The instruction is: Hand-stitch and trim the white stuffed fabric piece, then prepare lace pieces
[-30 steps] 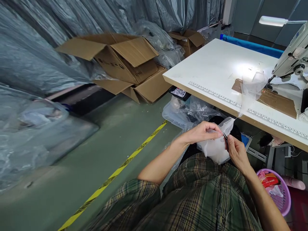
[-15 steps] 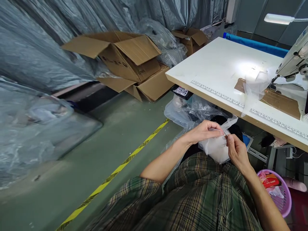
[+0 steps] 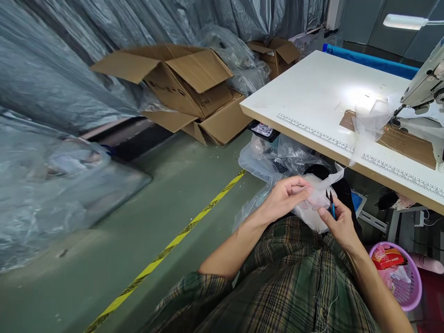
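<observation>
Low in the middle of the frame, your left hand (image 3: 287,198) pinches the white cloth (image 3: 312,216); your right hand (image 3: 342,225) grips small blue snips (image 3: 332,206).

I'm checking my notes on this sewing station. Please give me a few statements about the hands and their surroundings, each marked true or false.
1. The left hand grips a sheer white fabric piece. True.
2. The right hand holds a red marker pen. False: it holds small blue-handled thread snips.
3. The purple plastic basket sits on the white worktable. False: it stands on the floor, below the table's edge.
4. A yellow striped tape line runs across the green floor. True.
5. The large brown cardboard box is sealed shut. False: its flaps are open.
</observation>
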Motion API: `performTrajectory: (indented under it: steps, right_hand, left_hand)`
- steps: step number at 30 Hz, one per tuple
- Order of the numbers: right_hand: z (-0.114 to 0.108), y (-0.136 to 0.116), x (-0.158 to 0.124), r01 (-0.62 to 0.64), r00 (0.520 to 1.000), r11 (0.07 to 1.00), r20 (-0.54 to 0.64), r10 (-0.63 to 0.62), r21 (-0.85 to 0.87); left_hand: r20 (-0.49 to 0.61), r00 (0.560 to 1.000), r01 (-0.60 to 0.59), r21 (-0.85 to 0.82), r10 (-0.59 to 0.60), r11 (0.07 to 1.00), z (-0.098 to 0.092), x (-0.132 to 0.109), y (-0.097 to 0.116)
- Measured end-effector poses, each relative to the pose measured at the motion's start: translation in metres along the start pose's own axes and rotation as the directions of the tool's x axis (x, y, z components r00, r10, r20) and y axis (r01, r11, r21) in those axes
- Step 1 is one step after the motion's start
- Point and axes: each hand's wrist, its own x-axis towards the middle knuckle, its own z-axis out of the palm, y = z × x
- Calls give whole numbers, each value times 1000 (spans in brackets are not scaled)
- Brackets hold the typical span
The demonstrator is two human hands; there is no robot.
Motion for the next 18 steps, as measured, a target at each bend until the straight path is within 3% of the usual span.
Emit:
performTrajectory:
  steps: [4, 7, 11, 15, 18]
  right_hand:
    - [2, -2, 0, -88, 996, 993, -24, 90, 78]
    - [-1, -3, 3, -79, 996, 991, -29, 82, 109]
    - [-9, -10, 6, -33, 999, 999, 21, 32, 26]
    - [-13, -21, 6, 86, 996, 989, 34, -83, -120]
    - [-14, -27, 7, 158, 987, 970, -4, -162, -184]
  left_hand:
    - [-206, 978, -38, 1, 37, 999, 6, -26, -6]
    - [-201, 979, -23, 8, 24, 1000, 7, -39, -11]
    - [61, 997, 58, -149, -49, 987, 0, -32, -20]
    - [373, 909, 331, -372, -187, 867, -4, 0, -24]
    - [442, 879, 364, -378, -180, 851, -2, 19, -14]
